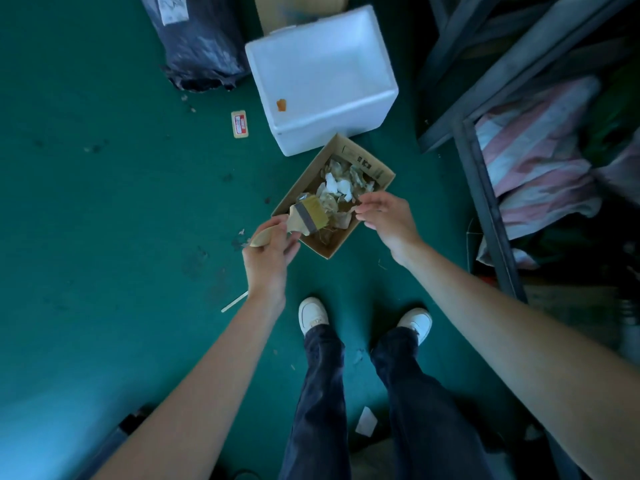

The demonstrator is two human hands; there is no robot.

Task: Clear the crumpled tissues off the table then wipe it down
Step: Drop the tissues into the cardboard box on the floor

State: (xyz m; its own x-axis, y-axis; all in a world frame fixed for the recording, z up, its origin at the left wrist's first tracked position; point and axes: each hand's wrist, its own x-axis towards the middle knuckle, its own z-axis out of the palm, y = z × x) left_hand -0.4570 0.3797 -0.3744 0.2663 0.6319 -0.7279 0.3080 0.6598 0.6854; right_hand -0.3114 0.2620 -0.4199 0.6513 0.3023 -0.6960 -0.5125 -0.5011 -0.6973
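**Head view: brush and cardboard box held over the green floor**

Head camera looks straight down at a person standing on a green floor (104,202), white shoes (313,315) and dark trousers (318,393) below the hands. All places here are given from the cardboard box (318,244), an open brown tray held between the two hands.

Left hand (268,254) sits at the box's near-left corner; its grip is curled round the wooden handle of a flat paintbrush (298,220), and its fingers also reach under the box's edge. The brush's yellowish bristles lie over the left rim, pointing into the box. Right hand (384,216) is at the box's right side with fingers loosely bent at the rim; whether its grip clasps the cardboard or only touches it cannot be told.

Crumpled tissues (337,190) lie inside the box, white and brownish scraps heaped toward its far half.

Just beyond the box stands a white foam box (325,133), open, with a small orange scrap inside. Beyond and left of that lies a dark plastic bag (197,46). A small yellow label (239,124) lies on the floor to the left of the foam box. A thin pale stick (234,301) lies on the floor nearer than the box, to its left. To the right stands a dark metal frame (485,202) with pink-and-white striped fabric (533,157) behind it. A white paper scrap (366,420) lies between the trouser legs.
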